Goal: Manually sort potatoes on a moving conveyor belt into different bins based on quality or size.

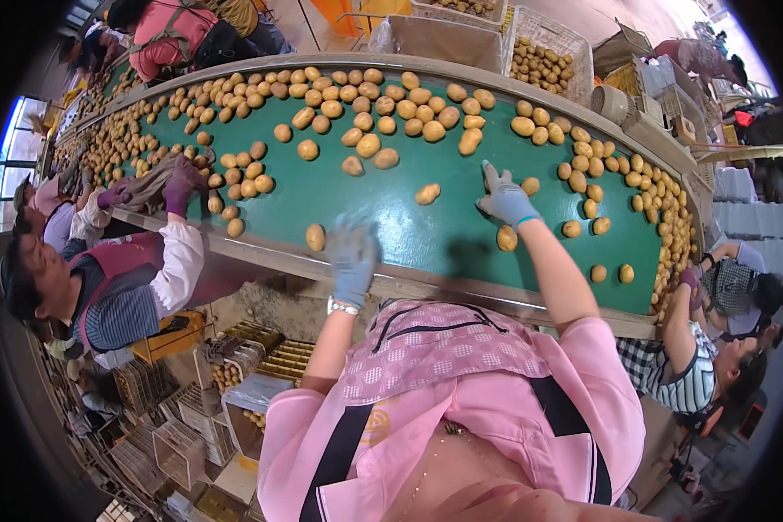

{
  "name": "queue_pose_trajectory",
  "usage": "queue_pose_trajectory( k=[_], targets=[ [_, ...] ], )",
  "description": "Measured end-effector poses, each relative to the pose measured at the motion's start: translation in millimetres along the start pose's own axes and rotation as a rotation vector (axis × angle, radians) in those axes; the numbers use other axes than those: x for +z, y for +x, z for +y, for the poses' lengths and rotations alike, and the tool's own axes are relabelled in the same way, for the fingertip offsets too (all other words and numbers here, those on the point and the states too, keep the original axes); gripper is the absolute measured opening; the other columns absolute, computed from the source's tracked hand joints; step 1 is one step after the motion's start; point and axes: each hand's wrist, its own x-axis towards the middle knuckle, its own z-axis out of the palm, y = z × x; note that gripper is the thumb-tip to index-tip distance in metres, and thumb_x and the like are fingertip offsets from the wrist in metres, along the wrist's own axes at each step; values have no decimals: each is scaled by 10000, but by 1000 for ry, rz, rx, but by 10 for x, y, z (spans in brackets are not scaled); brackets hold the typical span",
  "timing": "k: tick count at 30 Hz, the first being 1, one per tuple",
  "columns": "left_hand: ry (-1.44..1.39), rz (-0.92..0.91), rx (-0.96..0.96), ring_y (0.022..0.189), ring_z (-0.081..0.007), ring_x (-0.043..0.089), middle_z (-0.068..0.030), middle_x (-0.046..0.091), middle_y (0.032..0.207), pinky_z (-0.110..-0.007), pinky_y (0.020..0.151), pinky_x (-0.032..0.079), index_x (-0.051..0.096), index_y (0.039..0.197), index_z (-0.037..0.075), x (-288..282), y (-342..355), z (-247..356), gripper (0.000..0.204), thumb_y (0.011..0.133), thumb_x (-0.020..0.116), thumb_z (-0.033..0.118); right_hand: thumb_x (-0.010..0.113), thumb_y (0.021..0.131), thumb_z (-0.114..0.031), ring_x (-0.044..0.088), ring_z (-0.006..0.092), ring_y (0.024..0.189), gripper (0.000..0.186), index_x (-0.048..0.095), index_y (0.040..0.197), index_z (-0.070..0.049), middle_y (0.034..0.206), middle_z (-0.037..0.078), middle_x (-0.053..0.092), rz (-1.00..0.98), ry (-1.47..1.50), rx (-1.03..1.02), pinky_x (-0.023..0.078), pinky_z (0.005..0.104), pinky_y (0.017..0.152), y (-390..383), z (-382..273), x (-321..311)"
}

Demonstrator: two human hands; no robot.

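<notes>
Potatoes (307, 150) lie spread over a wide green belt (409, 235), bunched along its far edge and at both ends. My left hand (352, 248), in a light blue glove, is blurred over the near part of the belt, just right of a lone potato (316, 237); its finger positions are unclear. My right hand (505, 196), gloved alike, has fingers apart and nothing visible in them. It hangs over the belt between a potato (530, 186) at its right and another (428, 193) to its left, with one more (506, 237) just below it.
A co-worker (117, 287) at left reaches onto the belt with purple-gloved hands holding a cloth (157, 178). Other workers (687, 374) stand at right and beyond the belt (165, 43). Potato crates (552, 74) line the far side; more crates (178, 452) sit behind me, lower left.
</notes>
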Motion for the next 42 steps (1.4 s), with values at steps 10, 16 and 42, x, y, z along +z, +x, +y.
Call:
queue_pose_trajectory(
  k=[10, 16, 42],
  targets=[
    [-16, -376, 427, 1364, -467, 486, -123, 584, 1462, -645, 1189, 326, 679, 1363, 253, 93, 515, 429, 492, 884, 743, 347, 726, 902, -307, 559, 437, 1378, 926, 244, 1692, -290, 1552, 245, 463, 171, -62, -8, 536, 508, 1069, 831, -1011, -178],
    [-14, -263, 238, 1373, -430, 494, -115, 604, 1439, -597, 1182, 345, 689, 1325, 189, -376, 287, -99, 420, 912, 709, 265, 712, 853, -267, 552, 454, 1357, 832, 376, 1611, -185, 1555, 246, 441, 482, 245, 120, 515, 507, 1088, 740, -1075, 137],
    [-26, -243, -347, 1111, -425, 696, -223, 717, 1210, -517, 929, 566, 707, 1298, 76, -1641, 379, -1137, 369, 965, 677, 233, 558, 1083, -519, 631, 350, 1329, 730, 477, 1545, 41, 1502, 178, 599, -32, 1978, -311, 614, 382, 860, 1825, -2280, -1764]
  ],
)
